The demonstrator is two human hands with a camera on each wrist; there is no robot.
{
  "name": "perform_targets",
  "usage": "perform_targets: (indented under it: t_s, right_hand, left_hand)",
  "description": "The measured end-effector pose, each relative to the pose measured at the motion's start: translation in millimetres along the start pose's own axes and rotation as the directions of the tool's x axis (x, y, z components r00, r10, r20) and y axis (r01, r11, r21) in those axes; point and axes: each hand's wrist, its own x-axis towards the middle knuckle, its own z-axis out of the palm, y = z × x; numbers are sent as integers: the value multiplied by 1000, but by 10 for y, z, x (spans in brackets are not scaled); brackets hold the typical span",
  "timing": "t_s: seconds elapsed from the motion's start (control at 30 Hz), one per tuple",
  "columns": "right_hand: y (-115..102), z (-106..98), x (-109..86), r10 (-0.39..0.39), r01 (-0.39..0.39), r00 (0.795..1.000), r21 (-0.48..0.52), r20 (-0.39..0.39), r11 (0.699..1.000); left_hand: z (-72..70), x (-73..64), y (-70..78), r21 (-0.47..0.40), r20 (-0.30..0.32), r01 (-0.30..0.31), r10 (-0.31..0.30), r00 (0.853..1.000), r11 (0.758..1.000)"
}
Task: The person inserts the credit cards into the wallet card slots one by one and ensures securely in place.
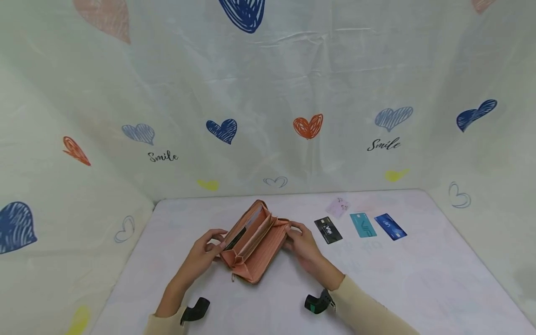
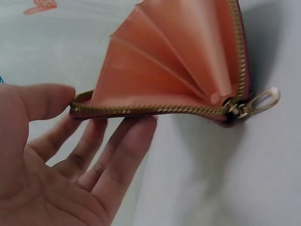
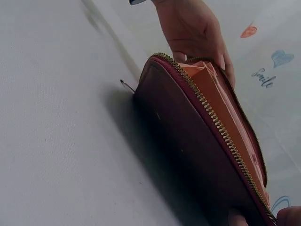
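The left hand (image 1: 204, 253) pinches one edge of the wallet (image 1: 264, 253), which gapes between both hands; the right hand (image 1: 306, 252) pinches the opposite edge. Light, even outward tension should keep the pockets parted, fingertips clear of the zipper teeth (image 2: 241, 47). Cards (image 1: 363, 225) lie beyond the right hand.

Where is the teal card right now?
In the head view, the teal card lies on the table to the right of the wallet, between the black card and the blue card.
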Motion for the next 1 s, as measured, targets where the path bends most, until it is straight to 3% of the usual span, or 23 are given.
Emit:
perform_targets:
  t_s: [0.23,0.53,0.63,0.8,1.0]
  right_hand:
    - [4,-9,-58,2,-2,1000,-45,9,999]
    - [148,70,-378,15,-8,983,-34,185,999]
    - [209,103,-450,33,-30,978,-16,208,999]
    - [284,130,-464,22,-22,977,-1,213,1000]
    - [263,83,-326,-13,25,990,-79,139,997]
  left_hand:
    - [14,124,88,61,26,-16,14,1000,998]
    - [-2,364,168,162,104,-32,15,995,986]
    - [-6,401,174,144,161,-21,-2,987,989]
    - [5,388,185,94,201,-9,-10,980,995]
    - [75,269,197,-30,228,67,-58,972,997]
